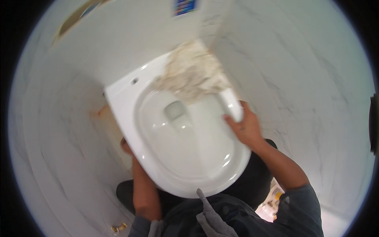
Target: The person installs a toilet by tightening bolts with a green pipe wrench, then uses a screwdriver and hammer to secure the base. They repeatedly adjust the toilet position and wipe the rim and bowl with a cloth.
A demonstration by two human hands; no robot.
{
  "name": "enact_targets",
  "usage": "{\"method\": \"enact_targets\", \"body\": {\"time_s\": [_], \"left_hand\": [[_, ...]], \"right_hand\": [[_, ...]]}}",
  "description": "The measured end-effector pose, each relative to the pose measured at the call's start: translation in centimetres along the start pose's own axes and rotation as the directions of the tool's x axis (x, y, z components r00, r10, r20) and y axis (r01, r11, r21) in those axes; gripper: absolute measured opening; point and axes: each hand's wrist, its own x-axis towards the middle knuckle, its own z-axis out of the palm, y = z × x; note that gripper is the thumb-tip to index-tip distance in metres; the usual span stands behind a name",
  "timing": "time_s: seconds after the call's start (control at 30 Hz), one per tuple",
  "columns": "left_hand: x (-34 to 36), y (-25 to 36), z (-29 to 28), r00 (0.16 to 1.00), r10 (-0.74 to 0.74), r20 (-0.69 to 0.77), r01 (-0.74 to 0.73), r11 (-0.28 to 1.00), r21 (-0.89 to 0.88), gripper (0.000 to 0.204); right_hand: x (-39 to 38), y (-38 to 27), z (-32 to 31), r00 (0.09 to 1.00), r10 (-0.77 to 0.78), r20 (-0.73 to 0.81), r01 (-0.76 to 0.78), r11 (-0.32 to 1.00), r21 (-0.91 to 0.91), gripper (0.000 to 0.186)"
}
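A white ceramic toilet bowl (197, 154) fills the middle, tilted askew in the view, with its inside facing up. My right hand (245, 125) grips its right rim, thumb over the top edge. At the left side, my left hand (125, 145) is mostly hidden behind the bowl, so its fingers cannot be made out. A crumpled off-white sheet or cloth (193, 69), blurred, lies across the back right of the bowl.
Pale marbled walls (304, 79) surround the bowl. A blue label (184, 6) is on the rear surface. A small brass fitting (119, 228) lies at lower left, and cluttered items (272, 201) at lower right. A grey fabric strip (213, 221) hangs by my body.
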Motion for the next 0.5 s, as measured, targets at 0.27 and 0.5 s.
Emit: {"method": "enact_targets", "body": {"time_s": [0.27, 0.5], "left_hand": [[1.3, 20.0, -1.7, 0.985, 0.147, -0.089, -0.142, 0.988, 0.062, 0.028], [-12.9, 28.8, 6.7, 0.952, 0.302, 0.041, -0.290, 0.857, 0.425, 0.040]], "right_hand": [[0.6, 2.1, -0.2, 0.997, -0.027, -0.069, 0.049, 0.939, 0.342, 0.072], [-1.8, 14.5, -9.0, 0.989, -0.149, -0.023, 0.130, 0.764, 0.633, 0.042]]}}
